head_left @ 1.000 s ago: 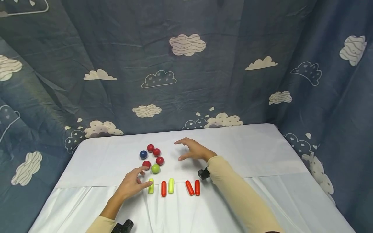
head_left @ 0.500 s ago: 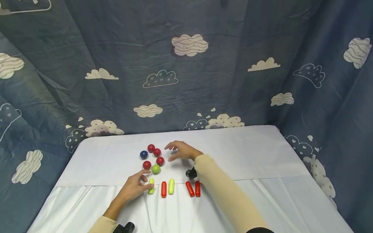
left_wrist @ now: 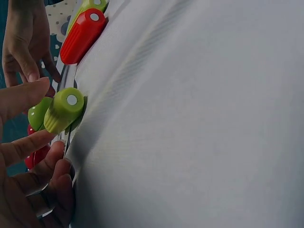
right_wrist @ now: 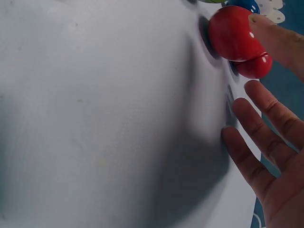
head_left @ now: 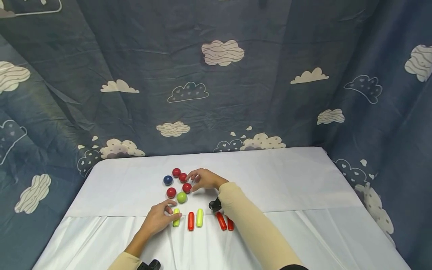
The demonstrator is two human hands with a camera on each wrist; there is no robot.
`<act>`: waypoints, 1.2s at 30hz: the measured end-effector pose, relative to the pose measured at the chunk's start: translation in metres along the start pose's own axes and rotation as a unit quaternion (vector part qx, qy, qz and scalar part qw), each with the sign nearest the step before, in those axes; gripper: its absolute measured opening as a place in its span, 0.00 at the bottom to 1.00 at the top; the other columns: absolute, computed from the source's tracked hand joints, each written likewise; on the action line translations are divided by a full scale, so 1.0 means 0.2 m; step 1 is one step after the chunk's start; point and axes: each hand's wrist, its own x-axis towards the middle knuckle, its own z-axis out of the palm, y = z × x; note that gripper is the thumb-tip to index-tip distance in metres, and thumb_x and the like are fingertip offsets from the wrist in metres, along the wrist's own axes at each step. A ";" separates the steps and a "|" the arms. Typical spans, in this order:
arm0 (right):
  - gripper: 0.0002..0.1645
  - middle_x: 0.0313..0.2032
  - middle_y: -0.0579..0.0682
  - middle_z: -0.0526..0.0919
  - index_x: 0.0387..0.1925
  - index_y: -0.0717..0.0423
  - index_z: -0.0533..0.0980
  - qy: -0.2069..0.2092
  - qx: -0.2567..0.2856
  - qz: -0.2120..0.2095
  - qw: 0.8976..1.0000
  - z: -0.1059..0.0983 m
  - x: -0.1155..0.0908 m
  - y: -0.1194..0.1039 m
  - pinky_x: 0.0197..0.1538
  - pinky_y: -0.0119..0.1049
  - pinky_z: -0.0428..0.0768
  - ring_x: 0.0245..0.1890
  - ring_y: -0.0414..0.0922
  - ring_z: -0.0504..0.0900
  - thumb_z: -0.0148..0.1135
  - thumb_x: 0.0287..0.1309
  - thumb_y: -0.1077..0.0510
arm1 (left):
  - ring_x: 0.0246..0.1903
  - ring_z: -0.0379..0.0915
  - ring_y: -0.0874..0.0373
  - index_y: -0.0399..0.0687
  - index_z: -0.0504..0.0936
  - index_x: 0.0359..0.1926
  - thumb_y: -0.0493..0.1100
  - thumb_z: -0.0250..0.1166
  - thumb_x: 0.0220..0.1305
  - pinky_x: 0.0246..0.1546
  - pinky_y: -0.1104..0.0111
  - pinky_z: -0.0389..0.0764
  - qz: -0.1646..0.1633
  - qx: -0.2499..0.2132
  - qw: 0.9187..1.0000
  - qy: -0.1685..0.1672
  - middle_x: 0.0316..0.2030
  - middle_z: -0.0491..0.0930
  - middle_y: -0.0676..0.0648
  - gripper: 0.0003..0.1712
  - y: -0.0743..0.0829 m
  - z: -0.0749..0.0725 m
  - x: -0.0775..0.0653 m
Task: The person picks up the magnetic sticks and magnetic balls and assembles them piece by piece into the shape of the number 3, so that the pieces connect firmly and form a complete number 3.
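In the head view my left hand (head_left: 158,219) is at a short yellow-green rod (head_left: 176,222) lying on the white cloth. Up close in the left wrist view, thumb and index finger straddle this rod, which has ridges and a pale disc in its end; the fingers look loose. My right hand (head_left: 206,179) hovers beside two red balls, fingers spread. Its thumb tip overlaps the nearer red ball (right_wrist: 232,33) in the right wrist view. Around these lie a green ball (head_left: 182,197), a blue ball (head_left: 167,180) and other red balls.
Between the hands lie a red rod (head_left: 191,221) and a second yellow-green rod (head_left: 200,218). Two more red rods (head_left: 221,221) sit partly behind my right sleeve. A dark curtain (head_left: 263,112) with clouds rises behind the table's far edge.
My right hand has moved left and slightly nearer, from apart to close beside the red balls. Its sleeve now covers part of the right-hand rods. The left hand has stayed at its rod.
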 end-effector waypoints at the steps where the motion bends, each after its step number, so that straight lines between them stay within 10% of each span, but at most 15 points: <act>1: 0.25 0.48 0.49 0.80 0.51 0.47 0.80 -0.001 0.002 0.001 1.000 0.00 0.00 0.00 0.54 0.44 0.73 0.51 0.47 0.76 0.74 0.48 0.61 | 0.26 0.66 0.59 0.44 0.80 0.51 0.51 0.73 0.52 0.26 0.67 0.66 -0.002 0.002 1.000 0.001 0.27 0.75 0.53 0.27 0.00 0.00 0.00; 36: 0.21 0.38 0.43 0.80 0.45 0.49 0.82 0.007 0.019 -0.005 1.000 0.08 0.07 0.01 0.43 0.32 0.73 0.36 0.40 0.75 0.74 0.47 0.64 | 0.21 0.65 0.61 0.41 0.82 0.41 0.43 0.73 0.49 0.23 0.70 0.65 0.014 -0.001 1.000 0.007 0.21 0.73 0.54 0.17 0.00 0.01 0.00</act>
